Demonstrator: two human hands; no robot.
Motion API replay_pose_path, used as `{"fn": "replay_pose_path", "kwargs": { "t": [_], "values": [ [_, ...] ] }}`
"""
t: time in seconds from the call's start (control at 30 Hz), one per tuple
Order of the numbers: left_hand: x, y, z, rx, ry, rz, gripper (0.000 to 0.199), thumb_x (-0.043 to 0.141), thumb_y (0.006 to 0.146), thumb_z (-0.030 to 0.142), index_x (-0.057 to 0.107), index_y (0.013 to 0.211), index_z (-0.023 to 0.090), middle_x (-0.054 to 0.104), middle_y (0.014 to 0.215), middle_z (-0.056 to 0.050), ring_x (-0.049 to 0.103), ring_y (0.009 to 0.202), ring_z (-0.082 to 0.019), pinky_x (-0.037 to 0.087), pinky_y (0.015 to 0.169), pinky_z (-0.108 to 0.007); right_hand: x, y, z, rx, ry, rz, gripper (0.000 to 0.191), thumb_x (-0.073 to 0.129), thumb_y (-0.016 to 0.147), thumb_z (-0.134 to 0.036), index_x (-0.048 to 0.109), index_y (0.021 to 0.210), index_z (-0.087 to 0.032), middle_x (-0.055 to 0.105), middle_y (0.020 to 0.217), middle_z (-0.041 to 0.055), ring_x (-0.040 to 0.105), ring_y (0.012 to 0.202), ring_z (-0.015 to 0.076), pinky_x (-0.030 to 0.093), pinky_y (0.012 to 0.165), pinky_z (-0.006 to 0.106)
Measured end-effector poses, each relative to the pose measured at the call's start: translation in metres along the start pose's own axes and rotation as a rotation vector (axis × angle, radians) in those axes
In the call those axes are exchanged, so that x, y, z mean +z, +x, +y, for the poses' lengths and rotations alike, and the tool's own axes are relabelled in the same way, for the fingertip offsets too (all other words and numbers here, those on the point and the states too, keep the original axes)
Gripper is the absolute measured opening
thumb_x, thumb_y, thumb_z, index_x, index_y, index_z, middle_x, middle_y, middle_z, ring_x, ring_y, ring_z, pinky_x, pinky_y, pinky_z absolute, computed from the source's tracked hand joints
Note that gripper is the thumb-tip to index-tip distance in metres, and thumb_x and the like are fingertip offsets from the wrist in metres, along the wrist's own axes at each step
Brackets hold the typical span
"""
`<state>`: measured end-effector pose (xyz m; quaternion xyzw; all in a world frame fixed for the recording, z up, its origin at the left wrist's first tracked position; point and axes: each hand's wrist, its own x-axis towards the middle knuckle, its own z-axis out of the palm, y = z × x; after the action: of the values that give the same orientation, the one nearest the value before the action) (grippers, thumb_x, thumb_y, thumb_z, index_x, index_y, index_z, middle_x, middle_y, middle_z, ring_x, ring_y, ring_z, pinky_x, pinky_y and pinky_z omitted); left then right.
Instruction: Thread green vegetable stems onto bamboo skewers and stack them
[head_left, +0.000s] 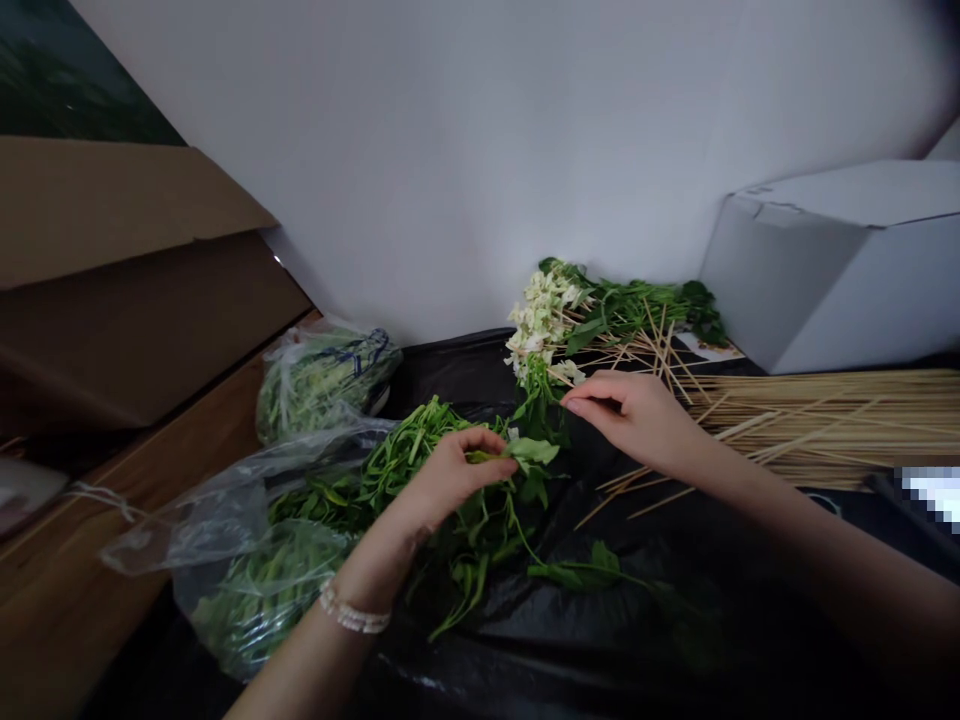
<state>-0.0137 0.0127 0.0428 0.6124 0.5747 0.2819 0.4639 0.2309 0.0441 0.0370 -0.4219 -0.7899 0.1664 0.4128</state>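
Note:
My left hand (472,462) pinches a leafy green sprig (534,452) above a loose pile of green leaves and stems (405,450). To its right, my right hand (619,408) has thumb and forefinger pressed together near the end of a thin wooden stick (561,380); the contact is too small to make out. Just behind that hand lie skewered pale leaf pieces (541,315), beside bunched green stems (637,305). Many long wooden sticks (840,425) lie at the right, some crossing loosely towards my right hand.
Clear plastic bags of greens (319,385) lie at the left. A brown cardboard box (112,290) stands far left, a white box (817,270) at the back right. Black plastic sheeting (555,640) covers the surface before a pale wall (450,160).

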Motion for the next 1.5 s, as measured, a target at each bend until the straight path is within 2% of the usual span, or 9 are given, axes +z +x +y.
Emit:
{"fn": "replay_pose_path", "kwargs": {
  "t": [0.13,0.2,0.37,0.57,0.67,0.9,1.1,1.23,1.5],
  "values": [
    [-0.027,-0.011,0.017,-0.099,-0.549,-0.033,0.019,0.074,0.069,0.026,0.059,0.074,0.016,0.046,0.051,0.008,0.029,0.039,-0.003,0.023,0.036,-0.016,0.0,-0.001,-0.002,0.01,0.019,-0.016,0.017,0.057,0.088,-0.023,0.074,0.084,-0.022,0.075,0.088,0.002,0.067,0.08,0.0176,0.049,0.075,0.03],
    [-0.037,-0.017,0.02,-0.151,-0.81,-0.07,0.012,0.065,0.072,0.024,0.06,0.074,0.013,0.053,0.056,0.002,0.037,0.041,-0.005,0.032,0.036,-0.016,0.0,-0.001,-0.002,0.008,0.02,-0.017,0.018,0.057,0.088,-0.023,0.074,0.084,-0.022,0.074,0.087,0.0018,0.067,0.079,0.0175,0.049,0.074,0.03],
    [-0.045,-0.025,0.011,-0.251,-1.069,0.079,0.016,0.054,0.069,0.011,0.062,0.084,0.011,0.069,0.091,-0.014,0.069,0.087,-0.023,0.058,0.078,-0.034,0.003,-0.002,0.0,0.016,0.014,-0.025,0.019,0.057,0.089,-0.026,0.074,0.085,-0.021,0.074,0.087,0.0026,0.067,0.08,0.018,0.049,0.075,0.031],
    [-0.05,-0.029,-0.002,-0.191,-0.833,0.099,0.052,0.053,0.059,-0.007,0.065,0.102,0.018,0.067,0.084,-0.004,0.059,0.061,-0.008,0.041,0.045,-0.011,0.003,-0.003,-0.001,0.015,0.008,-0.029,0.019,0.057,0.089,-0.026,0.074,0.086,-0.021,0.074,0.087,0.0022,0.067,0.079,0.0177,0.048,0.075,0.031],
    [-0.058,-0.035,-0.006,-0.108,-0.565,0.032,0.035,0.054,0.059,0.002,0.069,0.088,0.014,0.065,0.078,-0.003,0.043,0.048,-0.004,0.026,0.038,-0.011,0.003,-0.003,0.0,0.001,0.004,-0.029,0.019,0.056,0.09,-0.026,0.074,0.086,-0.021,0.074,0.087,0.0019,0.067,0.079,0.0173,0.048,0.074,0.031],
    [-0.062,-0.043,-0.025,-0.016,0.44,0.048,0.02,0.061,0.078,0.035,0.072,0.075,0.018,0.07,0.078,-0.004,0.061,0.073,-0.018,0.045,0.066,-0.027,0.005,-0.003,0.002,0.005,0.0,-0.038,0.02,0.056,0.09,-0.028,0.074,0.086,-0.022,0.073,0.088,0.0025,0.067,0.079,0.0183,0.049,0.075,0.033],
    [-0.04,-0.044,-0.057,0.052,1.118,0.097,0.059,0.066,0.075,0.022,0.056,0.133,0.026,0.071,0.111,-0.009,0.067,0.097,-0.028,0.049,0.079,-0.035,0.006,-0.004,0.002,0.003,-0.004,-0.05,0.019,0.056,0.089,-0.029,0.074,0.087,-0.023,0.073,0.087,0.0024,0.067,0.079,0.0186,0.05,0.074,0.033],
    [-0.031,-0.039,-0.056,0.112,1.168,0.031,0.035,0.056,0.076,0.011,0.068,0.107,0.022,0.073,0.093,-0.008,0.069,0.086,-0.026,0.049,0.071,-0.032,0.006,-0.004,0.001,0.007,-0.002,-0.048,0.018,0.056,0.089,-0.029,0.074,0.087,-0.023,0.074,0.087,0.0021,0.067,0.079,0.0187,0.05,0.073,0.032],
    [-0.037,-0.022,-0.009,0.366,0.775,0.351,0.018,0.054,0.082,0.016,0.064,0.095,0.022,0.072,0.092,-0.003,0.066,0.082,-0.019,0.047,0.074,-0.028,0.005,-0.004,0.0,0.006,-0.003,-0.054,0.019,0.056,0.09,-0.03,0.074,0.088,-0.022,0.073,0.088,0.0032,0.067,0.08,0.0191,0.049,0.074,0.031]
  ]
}}
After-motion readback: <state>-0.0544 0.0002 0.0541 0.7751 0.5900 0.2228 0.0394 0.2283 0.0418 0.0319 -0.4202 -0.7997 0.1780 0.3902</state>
